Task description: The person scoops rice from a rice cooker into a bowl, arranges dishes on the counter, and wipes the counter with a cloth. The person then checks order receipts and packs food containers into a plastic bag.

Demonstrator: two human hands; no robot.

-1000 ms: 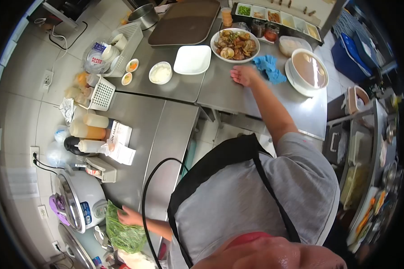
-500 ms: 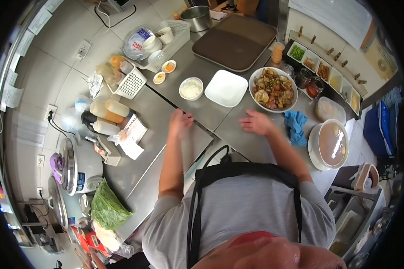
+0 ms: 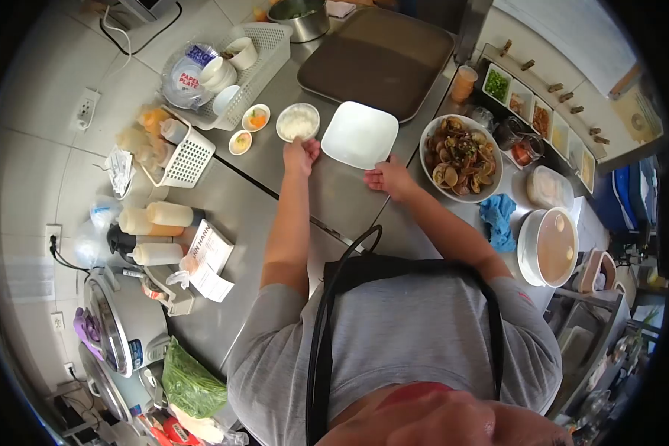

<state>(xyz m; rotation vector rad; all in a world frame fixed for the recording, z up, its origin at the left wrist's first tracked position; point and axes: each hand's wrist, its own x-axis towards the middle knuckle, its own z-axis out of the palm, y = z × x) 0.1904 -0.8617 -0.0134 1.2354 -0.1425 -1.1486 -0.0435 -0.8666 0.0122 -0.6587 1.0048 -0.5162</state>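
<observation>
My left hand [image 3: 302,156] is just below a small white bowl of rice [image 3: 298,121], with its fingertips at the near rim and the thumb apart. Whether it touches the bowl I cannot tell. At the near right corner of a white square plate [image 3: 360,134], my right hand [image 3: 391,179] has its fingers stretched out, with nothing lifted. The plate is bare and lies flat on the steel counter. To the right of that hand stands a large white bowl of cooked clams [image 3: 461,160].
Two small cups, one with an orange topping [image 3: 256,117], sit left of the rice. A brown tray [image 3: 379,59] lies behind the plate. Blue cloth [image 3: 498,221], a brown-liquid container [image 3: 556,247] and a topping rack [image 3: 540,119] are at right; squeeze bottles [image 3: 158,254] at left.
Both hands have reached forward, the left to the rice bowl and the right to the square plate's corner. The camera view has shifted slightly.
</observation>
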